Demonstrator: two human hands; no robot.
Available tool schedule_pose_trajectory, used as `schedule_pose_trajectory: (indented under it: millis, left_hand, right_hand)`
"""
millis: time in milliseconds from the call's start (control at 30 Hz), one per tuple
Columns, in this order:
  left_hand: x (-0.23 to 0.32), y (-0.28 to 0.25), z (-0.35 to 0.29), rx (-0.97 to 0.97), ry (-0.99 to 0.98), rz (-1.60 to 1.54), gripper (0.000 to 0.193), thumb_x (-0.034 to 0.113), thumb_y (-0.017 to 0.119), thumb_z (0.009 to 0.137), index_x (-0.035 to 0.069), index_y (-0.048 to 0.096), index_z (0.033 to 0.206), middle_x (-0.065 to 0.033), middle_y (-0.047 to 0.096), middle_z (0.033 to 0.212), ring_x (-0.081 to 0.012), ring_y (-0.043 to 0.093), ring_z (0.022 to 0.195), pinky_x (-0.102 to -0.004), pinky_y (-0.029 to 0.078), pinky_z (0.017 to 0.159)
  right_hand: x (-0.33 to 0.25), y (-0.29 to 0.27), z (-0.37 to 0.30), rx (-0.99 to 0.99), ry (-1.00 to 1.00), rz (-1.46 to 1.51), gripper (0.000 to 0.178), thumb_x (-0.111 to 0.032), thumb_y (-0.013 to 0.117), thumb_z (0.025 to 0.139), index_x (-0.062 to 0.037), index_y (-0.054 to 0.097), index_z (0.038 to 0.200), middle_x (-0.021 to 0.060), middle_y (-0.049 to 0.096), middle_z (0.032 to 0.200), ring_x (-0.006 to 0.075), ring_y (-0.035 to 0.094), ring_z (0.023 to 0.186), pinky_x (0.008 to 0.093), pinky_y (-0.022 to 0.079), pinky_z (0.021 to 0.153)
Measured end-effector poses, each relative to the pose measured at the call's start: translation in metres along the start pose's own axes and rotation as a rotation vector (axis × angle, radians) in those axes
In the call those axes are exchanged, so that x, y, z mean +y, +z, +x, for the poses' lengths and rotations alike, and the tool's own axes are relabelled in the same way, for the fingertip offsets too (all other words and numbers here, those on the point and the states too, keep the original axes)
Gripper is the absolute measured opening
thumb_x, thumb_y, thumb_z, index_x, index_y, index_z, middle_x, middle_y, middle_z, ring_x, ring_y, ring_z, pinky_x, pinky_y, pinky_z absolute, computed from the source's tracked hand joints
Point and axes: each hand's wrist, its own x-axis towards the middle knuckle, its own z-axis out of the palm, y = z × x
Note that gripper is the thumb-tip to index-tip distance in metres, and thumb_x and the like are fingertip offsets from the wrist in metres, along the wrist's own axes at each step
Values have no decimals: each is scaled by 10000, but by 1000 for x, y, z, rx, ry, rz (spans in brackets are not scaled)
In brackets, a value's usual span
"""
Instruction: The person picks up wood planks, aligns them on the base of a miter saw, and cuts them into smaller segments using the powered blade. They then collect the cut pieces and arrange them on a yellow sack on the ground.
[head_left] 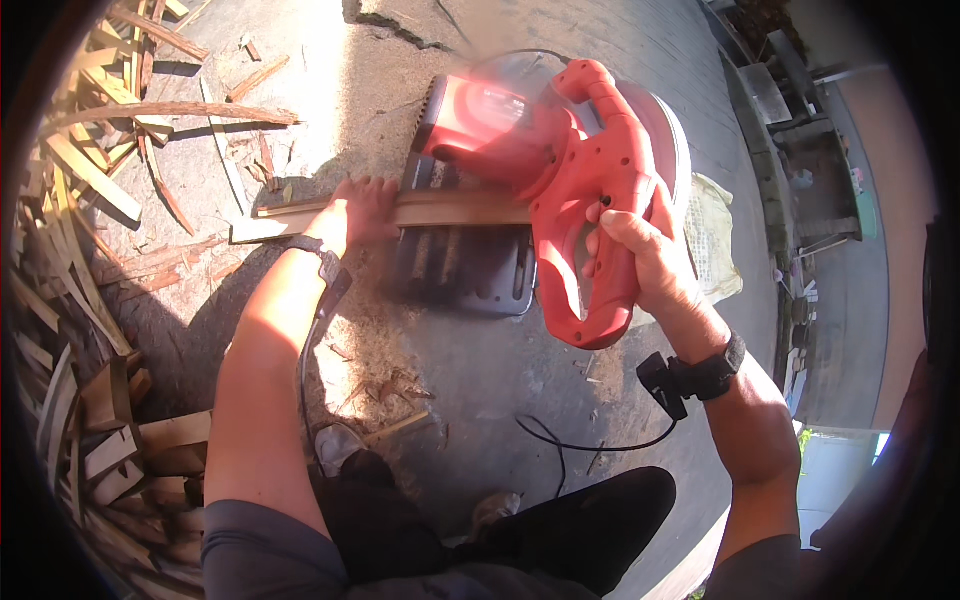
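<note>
In the head view, the strip (460,212) lies crosswise over the black base (460,278) of the red saw (595,175); its right end runs out of sight beside the saw's body, and its left end sticks out past the base. The left hand (362,212) holds it just off the base's left edge, fingers over the far side, presumably to steady the overhang while staying well apart from the blade (the blade itself I cannot make out). The right hand (648,250) is wrapped around the saw's handle, its thumb near a dark button, a hold that likely gives control of both weight and switch. Scraps (95,180) lie heaped to the left, apart from the saw, which probably leaves room for the strip's free end.
</note>
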Motion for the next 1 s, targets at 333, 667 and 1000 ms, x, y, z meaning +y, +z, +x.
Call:
schedule_pose_trajectory:
  millis: [333, 667, 1000]
  left_hand:
    - [-9, 9, -34, 133, 244, -170, 476, 99, 650, 629, 49, 497, 1078, -141, 569, 975, -328, 566, 959, -427, 468, 826]
    - [112, -8, 1, 38, 354, -157, 390, 143, 674, 627, 79, 538, 986, -101, 552, 999, -286, 558, 976, -409, 462, 792]
    - [62, -9, -8, 116, 133, -64, 802, 378, 775, 606, 85, 438, 1272, -113, 515, 1093, -296, 491, 1068, -430, 375, 935]
  right_hand:
    - [-124, -29, 22, -252, -230, -261, 190, -105, 485, 927, -31, 553, 1088, 78, 592, 913, 118, 585, 745, 216, 486, 752]
    - [-106, -45, 31, -335, -471, -423, 214, -79, 447, 968, -65, 546, 1157, 101, 590, 981, 115, 598, 860, 216, 502, 805]
    - [-101, -54, 28, -317, -147, -169, 206, -86, 450, 967, -67, 554, 1144, 98, 593, 960, 116, 595, 861, 218, 498, 807]
